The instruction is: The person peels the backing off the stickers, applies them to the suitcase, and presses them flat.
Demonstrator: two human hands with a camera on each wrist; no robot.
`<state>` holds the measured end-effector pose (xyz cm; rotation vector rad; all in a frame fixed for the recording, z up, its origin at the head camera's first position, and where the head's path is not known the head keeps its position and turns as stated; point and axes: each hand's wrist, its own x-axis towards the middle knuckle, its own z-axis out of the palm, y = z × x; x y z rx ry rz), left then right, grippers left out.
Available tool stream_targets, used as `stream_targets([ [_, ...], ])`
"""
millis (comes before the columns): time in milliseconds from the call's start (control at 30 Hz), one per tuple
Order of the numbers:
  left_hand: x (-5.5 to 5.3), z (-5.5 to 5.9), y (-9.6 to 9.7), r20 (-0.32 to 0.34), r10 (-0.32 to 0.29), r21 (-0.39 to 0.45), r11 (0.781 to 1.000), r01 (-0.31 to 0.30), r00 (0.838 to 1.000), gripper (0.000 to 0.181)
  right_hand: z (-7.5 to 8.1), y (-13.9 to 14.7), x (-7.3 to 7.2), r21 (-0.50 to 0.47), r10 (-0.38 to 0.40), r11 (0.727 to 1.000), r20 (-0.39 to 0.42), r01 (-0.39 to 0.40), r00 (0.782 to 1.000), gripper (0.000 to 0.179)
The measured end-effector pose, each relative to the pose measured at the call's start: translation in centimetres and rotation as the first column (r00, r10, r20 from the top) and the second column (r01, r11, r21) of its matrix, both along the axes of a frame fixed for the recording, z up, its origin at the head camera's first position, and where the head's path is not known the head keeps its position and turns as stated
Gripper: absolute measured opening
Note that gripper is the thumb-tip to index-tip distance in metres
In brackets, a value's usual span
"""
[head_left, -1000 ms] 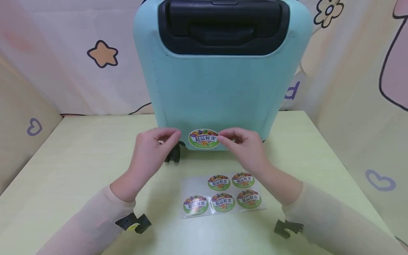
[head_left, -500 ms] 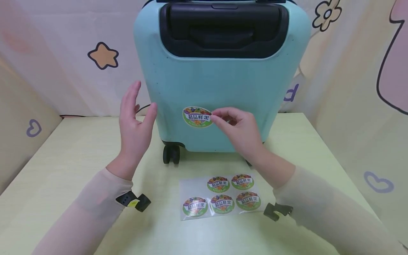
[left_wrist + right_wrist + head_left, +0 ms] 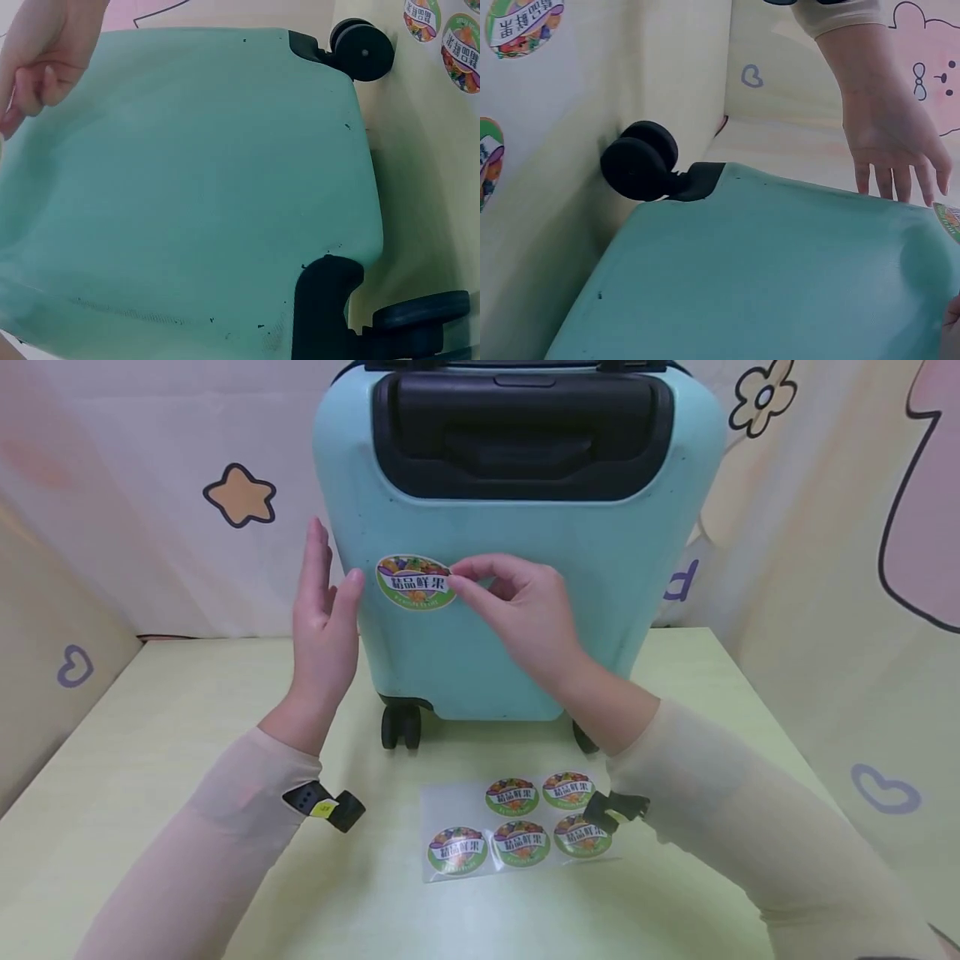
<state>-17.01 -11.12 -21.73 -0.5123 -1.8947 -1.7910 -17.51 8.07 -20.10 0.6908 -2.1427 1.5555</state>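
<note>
My right hand pinches the right edge of an oval fruit sticker between thumb and fingers. The sticker shows a fruit picture and faces me in front of the upper left part of a light blue suitcase. Beside the suitcase's left edge my left hand is raised with its fingers straight. In the right wrist view the left hand's fingertips are right at the suitcase's side edge. Only a corner of the sticker shows in that view.
A clear sheet with several more fruit stickers lies on the table in front of the suitcase. Black wheels stick out under the suitcase. A black handle recess is at its top. A printed curtain hangs behind.
My right hand has carried the sticker up and to the left across the suitcase front. The left hand has left its pinching pose near the sticker, straightened its fingers and risen to the suitcase's left edge.
</note>
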Motion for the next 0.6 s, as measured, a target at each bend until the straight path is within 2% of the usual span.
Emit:
stream_targets([
  [233,-0.3,0.3,0.3,0.019,-0.008,0.044,0.999,0.008,1.000,0.064,0.9,-1.3,-0.8,-0.043,-0.005,0.999,0.025,0.006,1.000,0.020],
  [433,-0.6,0.5,0.8,0.020,-0.017,0.092,0.996,0.015,1.000,0.064,1.3,-2.1,-1.1,-0.054,-0.019,0.998,0.016,0.019,1.000,0.021],
  [600,-1.0,0.5,1.2,0.022,-0.009,0.109,0.994,0.006,1.000,0.064,1.4,-2.3,-1.0,-0.047,-0.060,0.997,-0.008,0.060,0.998,0.021],
])
